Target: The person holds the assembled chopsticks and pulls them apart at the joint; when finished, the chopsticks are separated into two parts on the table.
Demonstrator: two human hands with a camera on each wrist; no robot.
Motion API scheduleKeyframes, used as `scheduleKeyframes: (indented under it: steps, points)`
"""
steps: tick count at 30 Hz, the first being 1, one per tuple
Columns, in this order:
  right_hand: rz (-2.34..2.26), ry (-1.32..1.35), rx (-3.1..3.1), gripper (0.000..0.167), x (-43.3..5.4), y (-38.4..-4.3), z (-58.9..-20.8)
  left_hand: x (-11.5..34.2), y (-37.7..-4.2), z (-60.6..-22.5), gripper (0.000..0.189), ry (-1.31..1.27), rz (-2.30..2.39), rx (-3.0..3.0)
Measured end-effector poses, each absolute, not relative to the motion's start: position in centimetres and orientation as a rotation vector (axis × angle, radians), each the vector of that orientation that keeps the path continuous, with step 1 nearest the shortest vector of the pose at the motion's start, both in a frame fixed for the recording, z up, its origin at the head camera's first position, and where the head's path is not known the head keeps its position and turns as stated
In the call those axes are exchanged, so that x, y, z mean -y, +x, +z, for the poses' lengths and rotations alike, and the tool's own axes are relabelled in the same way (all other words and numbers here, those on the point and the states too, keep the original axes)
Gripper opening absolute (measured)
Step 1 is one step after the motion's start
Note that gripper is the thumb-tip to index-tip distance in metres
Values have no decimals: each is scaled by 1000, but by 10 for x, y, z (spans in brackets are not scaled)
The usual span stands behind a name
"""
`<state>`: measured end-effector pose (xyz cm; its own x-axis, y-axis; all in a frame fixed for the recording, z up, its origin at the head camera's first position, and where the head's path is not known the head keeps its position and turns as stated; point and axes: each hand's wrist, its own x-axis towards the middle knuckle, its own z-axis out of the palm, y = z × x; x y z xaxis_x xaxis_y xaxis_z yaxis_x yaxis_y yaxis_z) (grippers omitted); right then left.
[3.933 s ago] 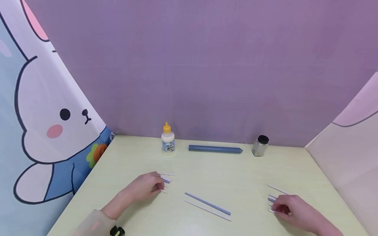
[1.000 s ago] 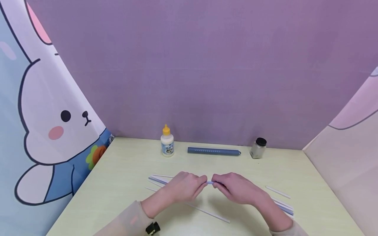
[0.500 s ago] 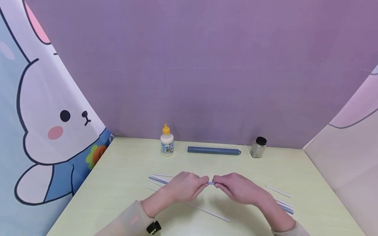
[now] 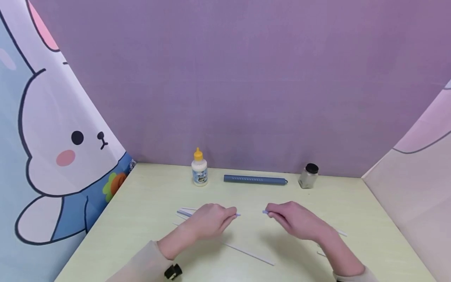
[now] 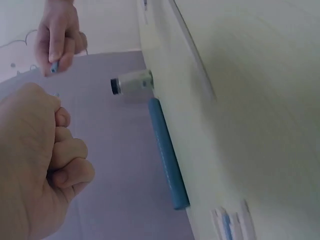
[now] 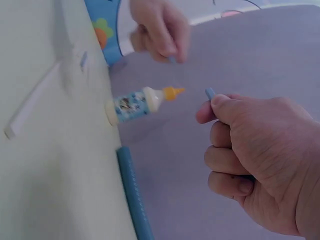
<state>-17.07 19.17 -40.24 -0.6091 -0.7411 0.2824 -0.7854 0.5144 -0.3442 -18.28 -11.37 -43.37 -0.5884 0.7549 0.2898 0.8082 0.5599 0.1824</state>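
My left hand [image 4: 213, 221] pinches a piece of thin blue stick [image 4: 238, 214], its short end poking out past the thumb. Facing it across a gap, my right hand [image 4: 299, 221] grips another blue stick piece [image 4: 265, 212], whose tip [image 6: 210, 93] shows above the curled fingers in the right wrist view. Both hands are raised over the table, and the rest of each piece is hidden in the fist. Under them lies a long white stick [image 4: 250, 255], partly covered by the left hand. White and blue sticks [image 4: 184, 213] lie beyond the left wrist.
Along the back of the table [image 4: 158, 188] stand a yellow-capped glue bottle [image 4: 200, 176] and a black-lidded glass jar [image 4: 308, 178], with a dark blue rod [image 4: 255, 179] lying between them. More short sticks [image 4: 341, 233] lie at the right, partly behind the right forearm.
Earlier the blue stick lay beside the white one, hands at the side groups. Then both hands held it end to end, thumbs close. Now they have parted, each with a blue piece.
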Motion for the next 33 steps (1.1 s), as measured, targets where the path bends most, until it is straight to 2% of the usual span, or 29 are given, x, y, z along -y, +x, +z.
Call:
scheduleKeyframes:
  steps: [6, 17, 26, 33]
  points:
    - [697, 1225, 2717, 22, -212, -169, -396, 134, -185, -439, 27, -1322, -485, 2637]
    - [740, 1082, 2702, 28, -252, -158, -409, 168, -183, -452, 22, -1220, -437, 2727]
    - [708, 1107, 2570, 38, -296, -141, -432, 209, -181, -463, 14, -1118, -496, 2822]
    - [706, 1100, 2642, 31, -323, -129, -447, 231, -178, -466, 10, -1091, -484, 2857]
